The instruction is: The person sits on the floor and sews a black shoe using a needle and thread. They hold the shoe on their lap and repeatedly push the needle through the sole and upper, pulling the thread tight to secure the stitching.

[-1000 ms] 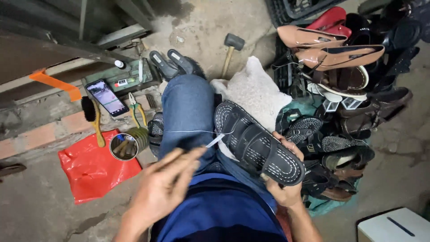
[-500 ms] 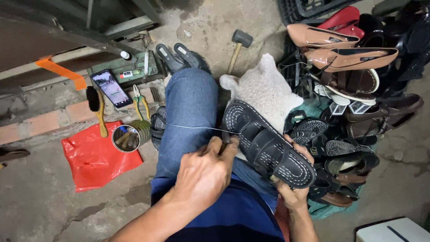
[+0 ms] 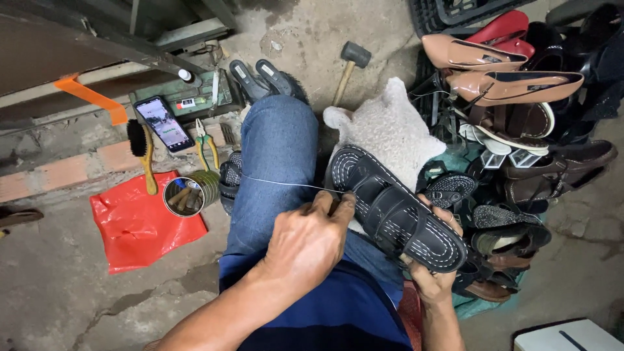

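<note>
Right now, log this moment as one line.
left hand: pinching white thread at sandal edge | right hand: gripping black stitched sandal | sandal: on lap

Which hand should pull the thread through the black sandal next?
Probably the left hand. Its fingers pinch at the sandal edge where the thread meets it. The right hand grips the sandal from beneath, steadying it.

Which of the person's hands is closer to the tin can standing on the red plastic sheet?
The left hand. It works at the black sandal's edge, with the jeans-clad knee between it and the tin can. The right hand grips the sandal's far side, farther away.
</note>
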